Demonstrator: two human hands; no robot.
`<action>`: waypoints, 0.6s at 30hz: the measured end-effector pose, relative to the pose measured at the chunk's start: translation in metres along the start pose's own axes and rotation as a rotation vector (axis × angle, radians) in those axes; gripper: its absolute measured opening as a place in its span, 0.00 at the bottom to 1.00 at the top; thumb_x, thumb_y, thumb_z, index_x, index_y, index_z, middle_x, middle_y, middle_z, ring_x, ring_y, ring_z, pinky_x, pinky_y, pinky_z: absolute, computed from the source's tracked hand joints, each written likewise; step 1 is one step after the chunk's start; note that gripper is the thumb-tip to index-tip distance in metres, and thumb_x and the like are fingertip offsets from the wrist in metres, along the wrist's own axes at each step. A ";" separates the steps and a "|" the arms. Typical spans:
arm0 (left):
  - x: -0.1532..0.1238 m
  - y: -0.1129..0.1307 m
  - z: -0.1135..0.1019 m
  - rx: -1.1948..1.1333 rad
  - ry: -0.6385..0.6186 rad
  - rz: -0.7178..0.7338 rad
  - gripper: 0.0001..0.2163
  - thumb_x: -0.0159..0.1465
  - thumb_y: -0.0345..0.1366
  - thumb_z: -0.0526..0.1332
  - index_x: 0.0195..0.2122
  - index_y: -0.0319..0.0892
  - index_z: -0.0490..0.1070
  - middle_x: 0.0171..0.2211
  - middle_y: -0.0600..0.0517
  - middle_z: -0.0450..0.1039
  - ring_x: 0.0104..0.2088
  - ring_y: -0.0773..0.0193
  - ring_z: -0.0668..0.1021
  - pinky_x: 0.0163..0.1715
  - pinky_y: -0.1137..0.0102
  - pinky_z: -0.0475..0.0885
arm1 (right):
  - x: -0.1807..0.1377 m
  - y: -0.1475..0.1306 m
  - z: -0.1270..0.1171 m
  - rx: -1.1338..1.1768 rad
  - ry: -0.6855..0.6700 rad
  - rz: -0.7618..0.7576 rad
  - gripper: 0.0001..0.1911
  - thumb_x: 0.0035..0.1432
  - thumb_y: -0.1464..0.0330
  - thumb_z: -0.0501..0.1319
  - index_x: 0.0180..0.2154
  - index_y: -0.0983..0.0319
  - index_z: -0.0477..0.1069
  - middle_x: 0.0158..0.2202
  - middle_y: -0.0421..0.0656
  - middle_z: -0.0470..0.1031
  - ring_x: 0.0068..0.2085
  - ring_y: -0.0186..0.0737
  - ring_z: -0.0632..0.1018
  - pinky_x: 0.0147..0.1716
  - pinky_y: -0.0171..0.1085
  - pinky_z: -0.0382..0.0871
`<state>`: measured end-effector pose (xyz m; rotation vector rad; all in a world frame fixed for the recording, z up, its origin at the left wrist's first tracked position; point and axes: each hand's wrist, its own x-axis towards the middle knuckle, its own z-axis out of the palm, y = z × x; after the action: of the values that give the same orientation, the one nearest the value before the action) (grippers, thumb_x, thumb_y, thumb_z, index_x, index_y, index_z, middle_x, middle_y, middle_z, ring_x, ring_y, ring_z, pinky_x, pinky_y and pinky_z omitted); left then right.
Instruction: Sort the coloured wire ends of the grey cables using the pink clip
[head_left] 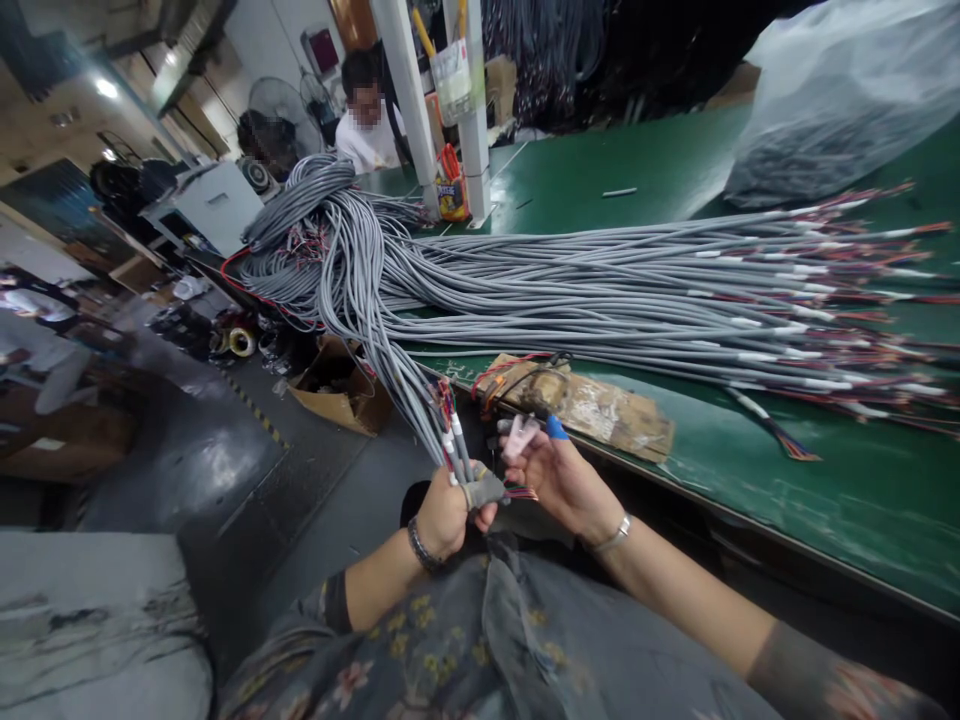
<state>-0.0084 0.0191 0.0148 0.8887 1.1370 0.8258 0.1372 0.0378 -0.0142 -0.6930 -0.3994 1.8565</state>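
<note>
My left hand [448,512] is closed around several grey cables [420,410], gripping them near their stripped ends, where coloured wires stick out above the fist. My right hand [559,475] sits just to the right, fingers curled, with taped fingertips and a blue finger cover. It pinches fine coloured wires [521,491] that run over from the left fist. Both hands hover over my lap, just off the front edge of the green table [825,490].
A big bundle of grey cables [600,280] with coloured wire ends lies across the table. A worn cardboard piece [600,405] rests at the table edge. A clear plastic bag [840,100] sits far right. Another person [367,120] sits at the far end. A cardboard box [337,385] stands on the floor.
</note>
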 end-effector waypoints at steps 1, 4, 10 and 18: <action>-0.002 -0.001 0.001 -0.009 0.010 0.018 0.17 0.44 0.47 0.67 0.16 0.40 0.64 0.10 0.56 0.62 0.11 0.74 0.60 0.11 0.76 0.53 | -0.001 0.000 -0.001 -0.005 0.003 -0.002 0.18 0.49 0.50 0.65 0.31 0.57 0.76 0.28 0.40 0.77 0.27 0.34 0.74 0.26 0.33 0.69; -0.004 -0.002 0.004 -0.027 0.036 0.058 0.17 0.44 0.47 0.67 0.15 0.40 0.64 0.10 0.56 0.62 0.11 0.74 0.61 0.12 0.75 0.55 | -0.004 0.000 -0.002 -0.016 0.033 -0.014 0.14 0.46 0.56 0.70 0.30 0.59 0.76 0.26 0.39 0.75 0.26 0.32 0.72 0.25 0.31 0.69; -0.001 -0.001 0.011 -0.025 0.064 0.049 0.19 0.43 0.50 0.68 0.15 0.40 0.63 0.10 0.56 0.62 0.11 0.74 0.61 0.13 0.75 0.56 | -0.005 -0.002 -0.001 -0.018 0.056 -0.027 0.13 0.46 0.58 0.70 0.29 0.60 0.76 0.25 0.40 0.75 0.26 0.34 0.72 0.25 0.32 0.69; 0.005 0.000 0.013 -0.069 0.077 0.003 0.18 0.42 0.49 0.67 0.17 0.40 0.64 0.10 0.56 0.62 0.11 0.74 0.61 0.13 0.75 0.56 | 0.000 -0.002 -0.001 0.012 -0.011 0.007 0.20 0.38 0.53 0.73 0.30 0.60 0.77 0.28 0.40 0.77 0.26 0.34 0.72 0.27 0.33 0.67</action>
<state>0.0049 0.0216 0.0149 0.8072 1.1678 0.9028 0.1389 0.0386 -0.0139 -0.6772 -0.3934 1.8687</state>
